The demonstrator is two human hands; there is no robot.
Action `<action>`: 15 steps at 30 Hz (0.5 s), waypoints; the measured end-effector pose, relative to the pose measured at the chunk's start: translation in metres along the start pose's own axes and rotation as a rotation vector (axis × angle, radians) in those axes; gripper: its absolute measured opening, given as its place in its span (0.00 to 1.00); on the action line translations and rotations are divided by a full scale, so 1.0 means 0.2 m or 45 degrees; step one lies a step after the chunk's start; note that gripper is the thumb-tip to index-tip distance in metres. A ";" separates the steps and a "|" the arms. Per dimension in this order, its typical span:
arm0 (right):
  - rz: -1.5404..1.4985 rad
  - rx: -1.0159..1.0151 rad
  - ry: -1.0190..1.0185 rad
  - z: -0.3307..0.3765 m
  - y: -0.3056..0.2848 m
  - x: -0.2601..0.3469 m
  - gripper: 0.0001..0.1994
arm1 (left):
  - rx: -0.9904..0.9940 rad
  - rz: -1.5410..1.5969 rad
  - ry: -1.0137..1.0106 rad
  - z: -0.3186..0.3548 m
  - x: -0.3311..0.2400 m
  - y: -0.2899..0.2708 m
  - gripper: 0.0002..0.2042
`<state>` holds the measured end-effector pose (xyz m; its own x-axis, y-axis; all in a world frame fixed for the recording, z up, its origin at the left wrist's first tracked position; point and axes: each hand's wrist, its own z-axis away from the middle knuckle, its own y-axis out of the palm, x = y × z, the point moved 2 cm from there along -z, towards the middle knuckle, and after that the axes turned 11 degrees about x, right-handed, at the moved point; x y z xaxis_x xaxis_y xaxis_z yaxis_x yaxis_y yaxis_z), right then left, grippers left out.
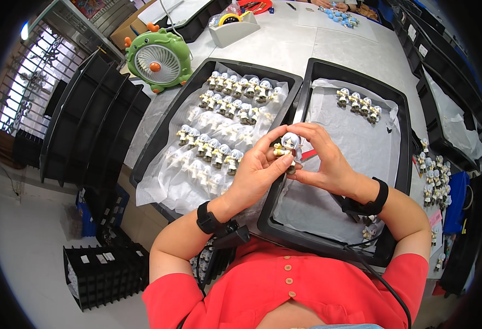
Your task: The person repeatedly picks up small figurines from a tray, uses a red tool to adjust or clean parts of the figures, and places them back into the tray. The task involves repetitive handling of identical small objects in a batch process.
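Note:
Both hands hold one small figurine (288, 146) with a grey-white head above the gap between two black trays. My left hand (256, 171) grips it from below and the left. My right hand (323, 159) pinches it from the top and right. The left tray (164, 131) holds several rows of the same figurines (227, 104) on clear plastic. The right tray (400, 137) is lined with white paper and carries a short row of figurines (358, 102) at its far end.
A green dragon-shaped desk fan (157, 59) stands beyond the left tray. A tape dispenser (232, 26) sits farther back. Loose figurines (434, 175) lie right of the right tray. Stacked black trays (87, 120) stand on the left, a black crate (105, 274) on the floor.

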<state>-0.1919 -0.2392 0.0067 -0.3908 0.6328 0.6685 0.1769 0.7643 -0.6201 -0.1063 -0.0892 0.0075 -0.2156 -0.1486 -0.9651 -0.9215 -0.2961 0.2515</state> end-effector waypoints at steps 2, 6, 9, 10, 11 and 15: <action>0.032 -0.012 -0.029 0.00 0.00 -0.01 0.37 | 0.003 0.006 -0.003 0.00 0.00 0.00 0.27; 0.017 -0.017 -0.043 0.00 0.00 0.00 0.38 | 0.008 0.032 0.002 0.00 0.00 0.00 0.27; 0.023 -0.033 -0.056 0.00 0.00 0.00 0.37 | 0.007 0.046 0.020 0.00 -0.01 0.00 0.27; 0.029 -0.040 -0.062 0.00 0.00 0.00 0.37 | 0.001 0.050 0.013 0.00 -0.01 0.00 0.26; 0.035 -0.047 -0.068 0.00 0.00 0.00 0.37 | -0.005 0.054 0.006 0.00 -0.01 0.00 0.26; 0.034 -0.050 -0.077 0.00 -0.01 0.01 0.36 | -0.006 0.038 0.007 -0.01 -0.01 0.00 0.25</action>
<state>-0.1921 -0.2396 0.0095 -0.4388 0.6456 0.6251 0.2233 0.7521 -0.6200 -0.1048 -0.0899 0.0103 -0.2412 -0.1629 -0.9567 -0.9132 -0.2955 0.2805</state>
